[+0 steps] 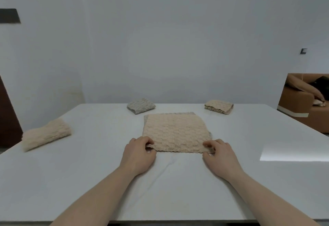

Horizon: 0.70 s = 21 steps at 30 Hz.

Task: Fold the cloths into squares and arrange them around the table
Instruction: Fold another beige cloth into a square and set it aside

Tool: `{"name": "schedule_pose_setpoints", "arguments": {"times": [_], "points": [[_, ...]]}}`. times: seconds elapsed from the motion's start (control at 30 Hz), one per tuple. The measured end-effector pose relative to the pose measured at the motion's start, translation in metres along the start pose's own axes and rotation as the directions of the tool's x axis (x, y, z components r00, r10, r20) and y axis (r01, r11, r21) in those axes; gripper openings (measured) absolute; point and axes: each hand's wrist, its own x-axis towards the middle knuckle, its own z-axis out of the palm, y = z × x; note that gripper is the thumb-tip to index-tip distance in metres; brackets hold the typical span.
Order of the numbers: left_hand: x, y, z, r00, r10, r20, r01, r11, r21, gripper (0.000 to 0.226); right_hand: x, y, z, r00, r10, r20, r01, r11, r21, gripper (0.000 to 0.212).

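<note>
A beige textured cloth [176, 132] lies spread flat in the middle of the white table [89, 172], with a grey cloth's edge [188, 113] showing beneath it at the far side. My left hand [138, 154] pinches the beige cloth's near left corner. My right hand [220, 154] pinches its near right corner. A folded beige cloth [46, 134] rests at the left side. A folded grey cloth [141, 107] sits at the far edge, and another folded beige cloth [219, 107] lies at the far right.
A white wall rises behind the table. A brown sofa [302, 101] with a person lying on it stands at the right. Dark furniture [7, 115] stands at the left edge. A bright light patch [293, 151] falls on the table's right.
</note>
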Motion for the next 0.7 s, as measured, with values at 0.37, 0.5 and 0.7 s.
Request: {"name": "schedule_pose_setpoints", "arguments": {"times": [0.37, 0.5, 0.7], "points": [[-0.003, -0.005, 0.007, 0.953, 0.183, -0.240, -0.204, 0.977, -0.066, 0.010, 0.003, 0.002, 0.001, 0.990, -0.016, -0.143, 0.032, 0.994, 0.109, 0.019], [-0.008, 0.001, 0.003, 0.928, 0.205, -0.310, -0.257, 0.957, -0.137, 0.009, -0.004, -0.006, -0.003, 0.973, -0.032, -0.230, 0.087, 0.969, 0.231, 0.019], [-0.010, 0.000, 0.005, 0.932, 0.184, -0.313, -0.236, 0.962, -0.135, 0.016, -0.012, -0.008, -0.008, 0.975, -0.071, -0.212, 0.112, 0.976, 0.188, 0.036]]}}
